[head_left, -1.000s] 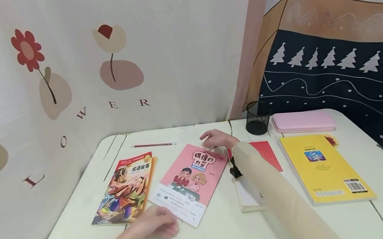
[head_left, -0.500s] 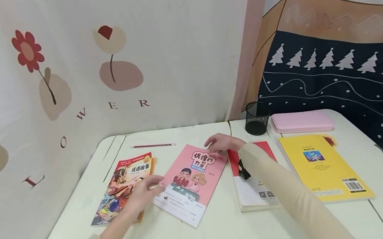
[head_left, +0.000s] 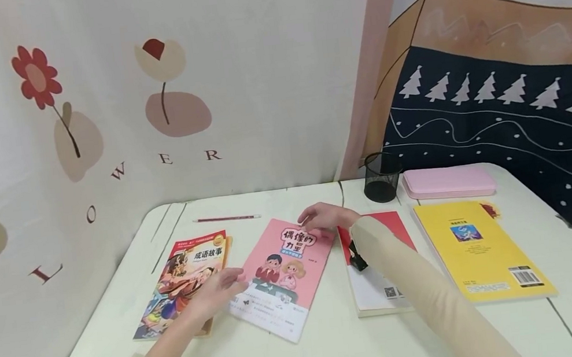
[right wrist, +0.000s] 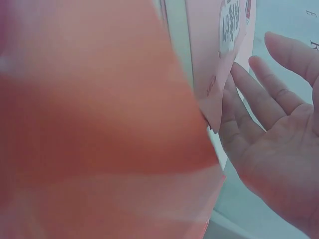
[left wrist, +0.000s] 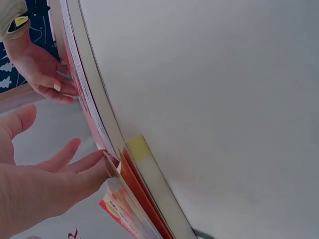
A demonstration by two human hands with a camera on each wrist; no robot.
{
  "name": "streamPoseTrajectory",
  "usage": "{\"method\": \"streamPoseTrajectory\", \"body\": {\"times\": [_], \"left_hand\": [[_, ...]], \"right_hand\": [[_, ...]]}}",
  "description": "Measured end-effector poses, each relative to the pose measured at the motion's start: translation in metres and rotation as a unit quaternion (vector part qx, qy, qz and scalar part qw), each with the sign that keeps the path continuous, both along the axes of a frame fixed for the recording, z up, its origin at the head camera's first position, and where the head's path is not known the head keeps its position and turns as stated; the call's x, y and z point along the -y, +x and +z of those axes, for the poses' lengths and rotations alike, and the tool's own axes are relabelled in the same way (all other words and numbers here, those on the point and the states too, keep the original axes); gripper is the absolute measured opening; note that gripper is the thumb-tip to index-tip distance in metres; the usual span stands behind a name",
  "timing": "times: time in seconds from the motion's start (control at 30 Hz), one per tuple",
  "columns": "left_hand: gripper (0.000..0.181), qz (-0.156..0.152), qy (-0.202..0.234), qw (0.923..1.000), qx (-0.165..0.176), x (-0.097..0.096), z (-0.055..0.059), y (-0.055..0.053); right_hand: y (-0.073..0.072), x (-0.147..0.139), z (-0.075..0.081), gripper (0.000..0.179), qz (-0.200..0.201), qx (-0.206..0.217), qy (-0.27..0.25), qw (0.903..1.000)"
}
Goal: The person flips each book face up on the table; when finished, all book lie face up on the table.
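A pink book [head_left: 284, 260] with two cartoon children on its cover lies tilted mid-table. My left hand [head_left: 218, 293] is at its left edge, fingers fairly straight and partly over the right side of a colourful storybook [head_left: 182, 282]. In the left wrist view, those fingertips [left wrist: 102, 158] reach the spot where the two books come close. At the pink book's top right corner is my right hand [head_left: 325, 218]. Its fingers extend along the cover's edge in the right wrist view, the thumb apart. Beneath the right forearm, a red and white book [head_left: 370, 286] is partly hidden.
A yellow book [head_left: 482, 251] lies at the right. Behind stand a black mesh pen holder [head_left: 381, 180] and a pink pencil case [head_left: 448, 182]. A red pencil [head_left: 227, 218] lies along the back left of the table [head_left: 336, 353]. Printed curtains hang behind.
My left hand has moved up from below the storybook to the pink book's left edge. The right hand has stayed near the top corner, shifting slightly. The books have barely moved.
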State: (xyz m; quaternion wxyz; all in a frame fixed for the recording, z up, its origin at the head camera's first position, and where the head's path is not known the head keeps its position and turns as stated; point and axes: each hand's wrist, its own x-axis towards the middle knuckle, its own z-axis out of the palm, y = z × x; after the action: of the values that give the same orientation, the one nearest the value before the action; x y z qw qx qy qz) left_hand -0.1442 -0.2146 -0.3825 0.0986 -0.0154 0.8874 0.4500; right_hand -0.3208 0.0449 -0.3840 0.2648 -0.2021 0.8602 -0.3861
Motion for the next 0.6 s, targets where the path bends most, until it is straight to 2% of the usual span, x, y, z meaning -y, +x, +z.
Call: {"method": "streamPoseTrajectory", "body": {"times": [0.2,0.33,0.47,0.6], "left_hand": [[0.055,-0.009,0.041,0.9989,0.021,0.003,0.002,0.014],[0.055,-0.007,0.055,0.9982,0.023,0.003,0.004,0.022],[0.054,0.001,0.054,0.9982,0.027,0.002,0.005,0.028],[0.055,0.003,0.051,0.9982,0.032,0.002,0.004,0.033]], "right_hand": [[0.0,0.009,0.0,0.032,0.028,-0.004,0.001,0.9996],[0.001,0.011,0.001,0.035,0.029,-0.004,0.006,0.9995],[0.0,0.006,0.005,0.033,0.003,-0.03,0.022,0.9993],[-0.001,0.0,0.01,0.03,-0.037,-0.047,0.061,0.9964]]}}
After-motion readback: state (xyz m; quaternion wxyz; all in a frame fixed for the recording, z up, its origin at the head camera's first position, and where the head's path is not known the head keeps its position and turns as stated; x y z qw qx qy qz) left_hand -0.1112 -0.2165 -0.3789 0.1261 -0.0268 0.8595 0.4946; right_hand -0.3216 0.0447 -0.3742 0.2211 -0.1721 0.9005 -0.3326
